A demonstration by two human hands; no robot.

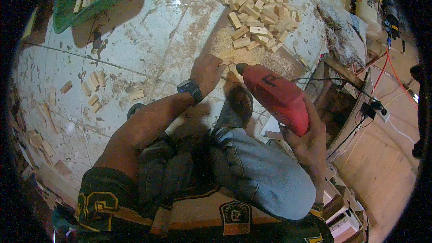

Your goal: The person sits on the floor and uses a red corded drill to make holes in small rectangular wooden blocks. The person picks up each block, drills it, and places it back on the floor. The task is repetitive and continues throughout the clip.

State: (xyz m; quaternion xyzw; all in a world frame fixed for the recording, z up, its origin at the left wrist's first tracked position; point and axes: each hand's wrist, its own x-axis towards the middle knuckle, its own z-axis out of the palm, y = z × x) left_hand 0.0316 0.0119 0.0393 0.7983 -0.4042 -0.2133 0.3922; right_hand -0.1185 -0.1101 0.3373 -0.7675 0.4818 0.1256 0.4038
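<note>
Wrapped around the red drill (pixel 275 92), the right hand (pixel 314 128) points it toward the left hand (pixel 208 74), likely placed there for steadying; whether those fingers pinch anything cannot be told. Wooden blocks (pixel 263 18) lie piled just beyond.

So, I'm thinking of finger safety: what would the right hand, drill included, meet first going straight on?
Probably the left hand, close ahead of the drill, though depth there is unclear.

Lettering (pixel 272 80) on drill (pixel 285 101), shirt badge (pixel 236 218), perhaps sleeve (pixel 110 184)
</note>
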